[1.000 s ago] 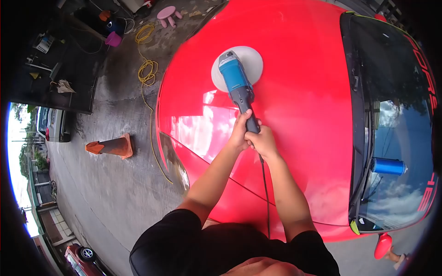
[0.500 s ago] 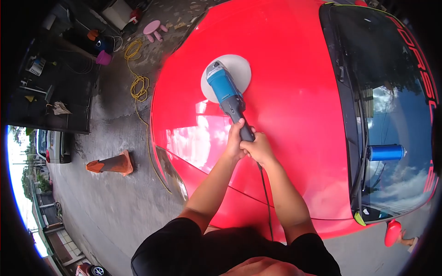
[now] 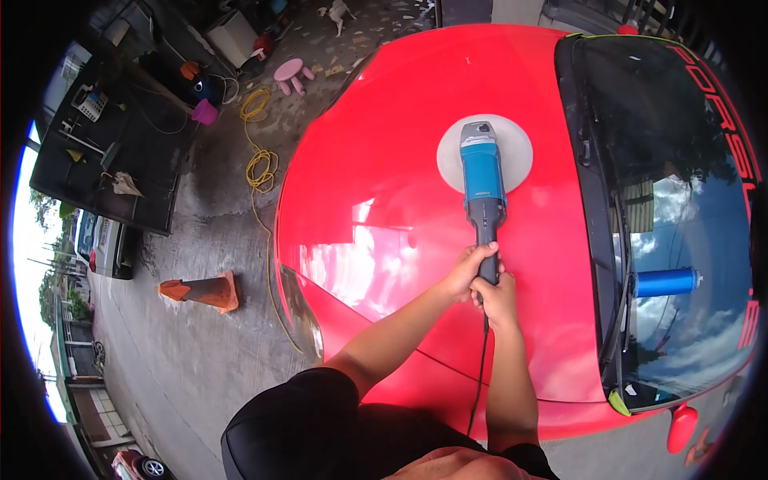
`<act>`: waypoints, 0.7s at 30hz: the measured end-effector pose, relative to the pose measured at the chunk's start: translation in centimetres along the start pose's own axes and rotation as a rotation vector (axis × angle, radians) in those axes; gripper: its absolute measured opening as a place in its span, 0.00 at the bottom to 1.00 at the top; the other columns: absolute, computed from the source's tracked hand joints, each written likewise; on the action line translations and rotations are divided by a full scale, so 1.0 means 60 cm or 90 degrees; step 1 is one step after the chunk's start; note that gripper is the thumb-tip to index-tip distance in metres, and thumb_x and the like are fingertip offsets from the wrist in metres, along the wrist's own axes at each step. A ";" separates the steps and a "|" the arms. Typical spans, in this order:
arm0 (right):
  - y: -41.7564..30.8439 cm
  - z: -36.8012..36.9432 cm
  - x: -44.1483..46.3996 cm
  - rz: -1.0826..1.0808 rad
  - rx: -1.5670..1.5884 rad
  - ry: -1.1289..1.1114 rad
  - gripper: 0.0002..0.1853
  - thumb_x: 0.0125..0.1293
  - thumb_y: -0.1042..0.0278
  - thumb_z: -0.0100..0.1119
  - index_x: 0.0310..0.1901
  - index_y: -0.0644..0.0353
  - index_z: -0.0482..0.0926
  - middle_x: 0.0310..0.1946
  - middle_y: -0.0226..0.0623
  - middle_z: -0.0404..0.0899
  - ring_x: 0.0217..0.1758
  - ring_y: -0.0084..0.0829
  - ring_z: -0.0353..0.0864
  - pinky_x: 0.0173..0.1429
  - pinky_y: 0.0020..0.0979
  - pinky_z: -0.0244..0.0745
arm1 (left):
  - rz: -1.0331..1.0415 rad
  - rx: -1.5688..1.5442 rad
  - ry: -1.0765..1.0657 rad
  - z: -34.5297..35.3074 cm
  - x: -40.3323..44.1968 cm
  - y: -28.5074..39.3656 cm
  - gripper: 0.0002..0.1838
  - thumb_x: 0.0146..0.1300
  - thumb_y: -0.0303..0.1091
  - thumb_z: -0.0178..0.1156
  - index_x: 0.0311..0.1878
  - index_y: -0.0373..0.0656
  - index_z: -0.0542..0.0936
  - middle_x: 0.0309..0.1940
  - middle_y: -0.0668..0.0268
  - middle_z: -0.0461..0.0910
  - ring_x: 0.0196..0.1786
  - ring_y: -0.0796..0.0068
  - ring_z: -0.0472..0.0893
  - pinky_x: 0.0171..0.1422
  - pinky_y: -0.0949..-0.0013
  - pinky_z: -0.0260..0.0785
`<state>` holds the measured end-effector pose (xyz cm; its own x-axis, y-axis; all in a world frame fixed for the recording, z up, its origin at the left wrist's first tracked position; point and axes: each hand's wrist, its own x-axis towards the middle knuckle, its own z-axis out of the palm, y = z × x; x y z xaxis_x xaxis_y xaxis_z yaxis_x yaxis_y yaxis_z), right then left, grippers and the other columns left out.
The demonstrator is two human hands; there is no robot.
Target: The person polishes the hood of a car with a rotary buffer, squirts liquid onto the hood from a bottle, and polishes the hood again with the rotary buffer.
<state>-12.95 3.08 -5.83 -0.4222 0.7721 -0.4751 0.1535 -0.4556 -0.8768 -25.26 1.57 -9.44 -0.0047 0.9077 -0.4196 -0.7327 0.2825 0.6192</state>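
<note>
Both of my hands are wrapped round the dark rear handle of a blue-and-black car polisher (image 3: 482, 172). My left hand (image 3: 468, 270) grips farther forward, and my right hand (image 3: 499, 299) sits just behind it, close to the tail end. The polisher's wide white pad (image 3: 518, 152) lies on the red car hood (image 3: 384, 176), right of its middle. A dark power cord (image 3: 482, 360) runs from the handle back toward my body. Part of the pad is hidden beneath the tool's head.
A blue can (image 3: 666, 282) lies on the windshield (image 3: 680, 200) at the right. Left of the car are an orange traffic cone (image 3: 204, 291), a coiled yellow cord (image 3: 261, 170) and a pink stool (image 3: 293, 74). A red side mirror (image 3: 682, 426) juts out near the bottom right.
My hands have moved the polisher to the right across the hood, toward the windshield. Its body now points more nearly straight ahead. The view has shifted, and a dog shows at the top.
</note>
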 end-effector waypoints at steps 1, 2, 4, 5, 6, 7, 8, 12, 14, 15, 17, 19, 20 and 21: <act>-0.002 -0.011 -0.008 0.000 0.005 0.005 0.06 0.59 0.76 0.67 0.29 0.62 0.78 0.18 0.31 0.78 0.17 0.23 0.77 0.21 0.28 0.66 | -0.009 0.015 -0.008 0.015 0.002 -0.006 0.26 0.75 0.59 0.64 0.50 0.41 0.77 0.36 0.60 0.86 0.15 0.69 0.78 0.10 0.62 0.71; -0.004 -0.022 -0.019 -0.019 0.009 0.025 0.06 0.61 0.76 0.66 0.28 0.62 0.79 0.18 0.32 0.78 0.16 0.23 0.76 0.21 0.28 0.66 | -0.013 0.004 -0.021 0.027 0.008 -0.018 0.25 0.75 0.58 0.64 0.49 0.41 0.78 0.34 0.61 0.85 0.13 0.69 0.77 0.09 0.61 0.71; -0.007 -0.048 -0.031 -0.038 0.021 0.037 0.05 0.61 0.76 0.65 0.29 0.63 0.79 0.18 0.32 0.77 0.16 0.23 0.77 0.21 0.28 0.66 | -0.024 0.029 -0.028 0.058 0.010 -0.024 0.26 0.74 0.58 0.66 0.45 0.40 0.78 0.30 0.62 0.84 0.13 0.71 0.76 0.12 0.62 0.71; -0.009 -0.063 -0.039 -0.046 0.027 0.051 0.05 0.62 0.76 0.64 0.29 0.63 0.79 0.18 0.32 0.77 0.16 0.24 0.77 0.21 0.28 0.66 | -0.035 0.041 -0.036 0.077 0.011 -0.030 0.26 0.73 0.58 0.67 0.43 0.40 0.79 0.28 0.62 0.83 0.13 0.72 0.75 0.14 0.62 0.71; -0.011 -0.078 -0.043 -0.040 0.020 0.049 0.05 0.62 0.76 0.64 0.29 0.63 0.78 0.18 0.32 0.78 0.17 0.23 0.76 0.21 0.27 0.66 | -0.020 0.029 -0.022 0.103 0.009 -0.030 0.28 0.73 0.60 0.65 0.42 0.39 0.78 0.26 0.61 0.81 0.12 0.71 0.74 0.11 0.61 0.68; -0.015 -0.090 -0.048 -0.041 0.029 0.055 0.06 0.62 0.76 0.65 0.29 0.63 0.78 0.19 0.32 0.78 0.17 0.23 0.76 0.21 0.27 0.66 | -0.041 0.038 -0.042 0.109 0.015 -0.034 0.27 0.73 0.59 0.65 0.44 0.40 0.77 0.30 0.61 0.82 0.14 0.70 0.76 0.11 0.60 0.69; -0.022 -0.096 -0.051 -0.044 0.037 0.057 0.06 0.62 0.76 0.65 0.29 0.62 0.78 0.19 0.31 0.78 0.17 0.23 0.76 0.22 0.27 0.66 | -0.058 0.048 -0.059 0.107 0.020 -0.035 0.26 0.73 0.59 0.64 0.46 0.41 0.76 0.33 0.60 0.82 0.16 0.69 0.77 0.12 0.60 0.70; -0.029 -0.107 -0.048 -0.050 0.069 0.048 0.06 0.61 0.76 0.66 0.28 0.61 0.78 0.19 0.31 0.77 0.17 0.22 0.75 0.22 0.28 0.65 | -0.050 0.042 -0.035 0.119 0.032 -0.041 0.26 0.72 0.60 0.62 0.49 0.45 0.73 0.37 0.60 0.83 0.20 0.67 0.79 0.13 0.59 0.69; -0.032 -0.099 -0.040 -0.042 0.077 0.036 0.07 0.60 0.76 0.67 0.27 0.61 0.78 0.19 0.31 0.77 0.17 0.22 0.74 0.22 0.27 0.64 | -0.058 0.048 -0.033 0.109 0.031 -0.030 0.26 0.71 0.61 0.63 0.49 0.46 0.73 0.37 0.60 0.83 0.20 0.67 0.79 0.12 0.60 0.67; -0.032 -0.094 -0.035 -0.038 0.078 0.028 0.07 0.60 0.76 0.67 0.27 0.61 0.78 0.19 0.31 0.77 0.17 0.22 0.75 0.22 0.27 0.64 | -0.053 0.045 -0.017 0.103 0.033 -0.027 0.26 0.71 0.61 0.63 0.50 0.46 0.73 0.37 0.60 0.83 0.20 0.67 0.79 0.12 0.60 0.67; -0.031 -0.079 -0.022 -0.030 0.094 0.006 0.08 0.60 0.75 0.67 0.26 0.60 0.78 0.19 0.31 0.77 0.17 0.22 0.75 0.22 0.27 0.64 | -0.043 0.038 0.012 0.089 0.037 -0.016 0.26 0.71 0.61 0.63 0.50 0.46 0.73 0.38 0.60 0.83 0.20 0.67 0.80 0.12 0.60 0.67; -0.024 -0.063 -0.005 -0.025 0.125 -0.024 0.08 0.60 0.75 0.67 0.26 0.60 0.78 0.19 0.31 0.77 0.17 0.22 0.75 0.23 0.27 0.64 | -0.051 0.071 0.052 0.087 0.025 0.014 0.27 0.70 0.62 0.64 0.50 0.45 0.73 0.35 0.61 0.82 0.19 0.66 0.79 0.11 0.60 0.67; -0.017 -0.057 0.007 -0.029 0.134 -0.037 0.08 0.61 0.74 0.67 0.27 0.60 0.79 0.19 0.32 0.77 0.18 0.23 0.75 0.23 0.27 0.64 | -0.055 0.092 0.068 0.084 0.022 0.028 0.27 0.70 0.61 0.64 0.50 0.45 0.73 0.34 0.61 0.82 0.19 0.66 0.79 0.11 0.60 0.67; -0.016 -0.048 0.012 -0.027 0.160 -0.047 0.07 0.62 0.73 0.67 0.27 0.60 0.79 0.19 0.32 0.78 0.18 0.23 0.75 0.23 0.27 0.64 | -0.059 0.113 0.084 0.079 0.020 0.041 0.27 0.70 0.61 0.64 0.50 0.45 0.73 0.33 0.62 0.82 0.18 0.66 0.79 0.10 0.59 0.67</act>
<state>-10.81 5.36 -5.52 -0.4894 0.7622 -0.4239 -0.0887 -0.5270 -0.8452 -23.85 4.81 -5.24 -0.0406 0.8307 -0.5552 -0.6028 0.4228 0.6767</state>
